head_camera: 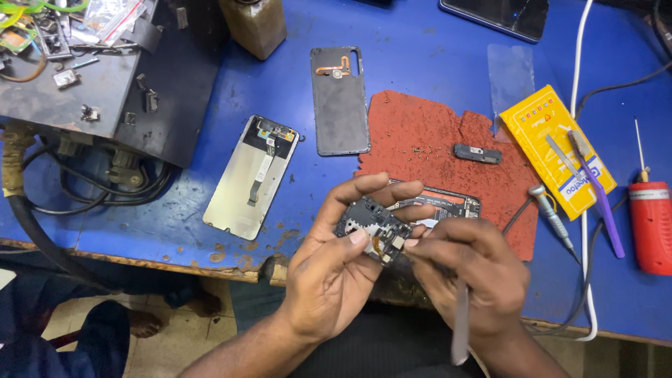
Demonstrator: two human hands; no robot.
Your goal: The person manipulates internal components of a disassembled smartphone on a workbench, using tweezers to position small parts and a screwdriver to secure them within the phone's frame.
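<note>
My left hand (334, 269) holds a small black phone circuit board (372, 227) above the table's front edge, thumb on its lower side. My right hand (470, 274) grips metal tweezers (459, 322), with the tips at the board's right end by a small orange flex part. Behind the hands lies an opened phone body (448, 203) on a worn red mat (434, 143). A detached phone screen (250, 176) lies face down to the left, and a dark back cover (339, 100) lies farther back.
A blue table (420, 42) holds a yellow packet (560, 150) with a purple tool, a screwdriver (551, 213), a red cylinder (651, 224), a white cable (578, 77), a small black part (477, 153) and a dark box of parts (84, 63) at the left.
</note>
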